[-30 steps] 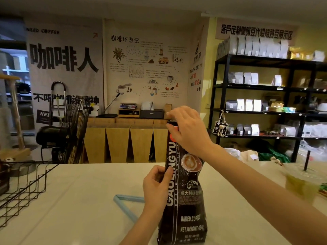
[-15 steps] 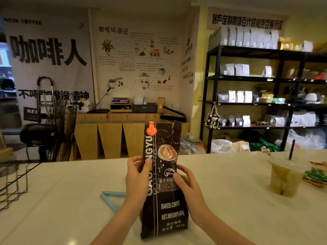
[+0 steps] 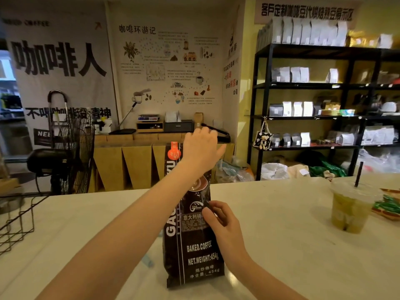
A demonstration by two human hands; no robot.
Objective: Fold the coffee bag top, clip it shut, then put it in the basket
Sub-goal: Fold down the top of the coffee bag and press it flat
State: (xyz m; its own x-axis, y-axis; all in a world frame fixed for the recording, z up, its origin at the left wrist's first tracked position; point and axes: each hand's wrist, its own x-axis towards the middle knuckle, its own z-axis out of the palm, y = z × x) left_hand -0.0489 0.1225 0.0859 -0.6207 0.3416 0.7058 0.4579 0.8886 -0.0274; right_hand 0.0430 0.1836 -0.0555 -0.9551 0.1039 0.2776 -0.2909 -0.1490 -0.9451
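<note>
A dark brown coffee bag (image 3: 192, 252) with white lettering stands upright on the white counter (image 3: 281, 245). My left arm crosses in front of it from the lower left. My left hand (image 3: 201, 150) lies flat against the bag's top right corner with its fingers spread, and hides that corner. My right hand (image 3: 219, 219) pinches the bag's right edge at mid height between thumb and fingers. A short piece of the light blue clip (image 3: 148, 259) shows on the counter just left of the bag; my left arm covers the rest. The black wire basket (image 3: 19, 217) sits at the counter's left edge.
A plastic cup of green drink (image 3: 348, 211) with a black straw stands on the counter at the right, with snack packets (image 3: 387, 206) beside it. Behind the counter are a black fan (image 3: 71, 152), cardboard boxes and black shelves (image 3: 324, 87) of bags.
My left hand left the bag's left side and rose to its top. My right hand stayed on the right edge, its grip now a pinch.
</note>
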